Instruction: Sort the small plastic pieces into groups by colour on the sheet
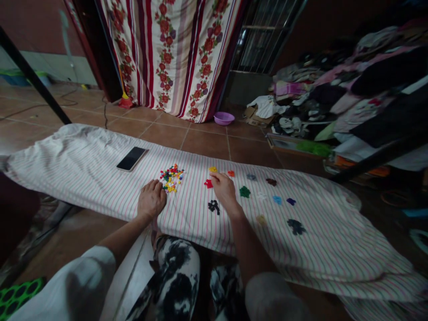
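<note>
A heap of small mixed-colour pieces (172, 178), like beads, lies on the striped cloth. My left hand (152, 199) rests at its left edge, fingers curled; whatever they may hold is hidden. My right hand (223, 187) has thumb and finger pinched together just below a small yellow pile (213, 169); no piece can be made out between the fingertips. Beside that hand lie red pieces (208, 183), orange pieces (231, 173) and black pieces (213, 206). Further right are green pieces (244, 191), grey pieces (251, 177), brown pieces (271, 182) and light blue pieces (277, 200).
A phone (132, 159) lies on the cloth left of the mixed heap. Purple pieces (291, 201), beige pieces (261, 220) and a dark pile (296, 226) sit to the right. Beyond the table are a purple basin (224, 118), a flowered curtain (180, 58) and heaped clothes (334, 89).
</note>
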Motion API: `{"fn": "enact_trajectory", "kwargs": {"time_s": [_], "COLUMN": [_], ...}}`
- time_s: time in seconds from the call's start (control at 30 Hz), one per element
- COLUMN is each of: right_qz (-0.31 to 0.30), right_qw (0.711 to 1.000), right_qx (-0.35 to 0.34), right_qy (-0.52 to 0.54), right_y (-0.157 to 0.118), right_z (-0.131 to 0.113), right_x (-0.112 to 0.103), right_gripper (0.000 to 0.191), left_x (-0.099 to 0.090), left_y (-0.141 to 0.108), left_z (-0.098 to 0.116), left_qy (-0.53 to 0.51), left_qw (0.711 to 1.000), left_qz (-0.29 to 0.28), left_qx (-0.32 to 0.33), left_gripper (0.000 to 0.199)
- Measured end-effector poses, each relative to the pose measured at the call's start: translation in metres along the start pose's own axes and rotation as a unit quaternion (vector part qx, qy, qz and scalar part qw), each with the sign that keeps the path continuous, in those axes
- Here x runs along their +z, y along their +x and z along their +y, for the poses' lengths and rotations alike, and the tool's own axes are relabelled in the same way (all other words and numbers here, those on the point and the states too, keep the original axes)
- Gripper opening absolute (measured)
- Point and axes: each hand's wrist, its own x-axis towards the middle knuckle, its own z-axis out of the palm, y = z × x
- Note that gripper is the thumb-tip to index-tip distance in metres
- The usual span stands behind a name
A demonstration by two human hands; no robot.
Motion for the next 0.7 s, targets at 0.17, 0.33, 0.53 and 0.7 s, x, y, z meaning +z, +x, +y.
{"fn": "enact_trajectory", "kwargs": {"time_s": [0.17,0.33,0.53,0.7], "right_qz": [-0.080,-0.124,-0.149,-0.157], "right_qw": [0.995,0.990,0.988,0.987], "right_qx": [-0.051,-0.059,-0.038,-0.042], "right_qy": [0.037,0.024,0.013,-0.004], "right_y": [0.003,0.003,0.004,0.003], "right_z": [-0.031,-0.053,-0.054,-0.053], "right_x": [0.035,0.062,0.076,0.077], "right_gripper": [0.031,0.036,0.042,0.046], "left_x": [0.000,0.000,0.010,0.017], "left_y": [0.000,-0.001,0.003,0.022], "left_z": [0.002,0.001,-0.003,-0.002], "left_qy": [-0.002,-0.001,0.011,0.001], "left_qw": [1.000,1.000,0.997,0.996], "left_qz": [-0.007,-0.023,-0.065,-0.091], "left_qx": [-0.014,-0.006,-0.035,0.004], "left_gripper": [0.033,0.037,0.053,0.047]}}
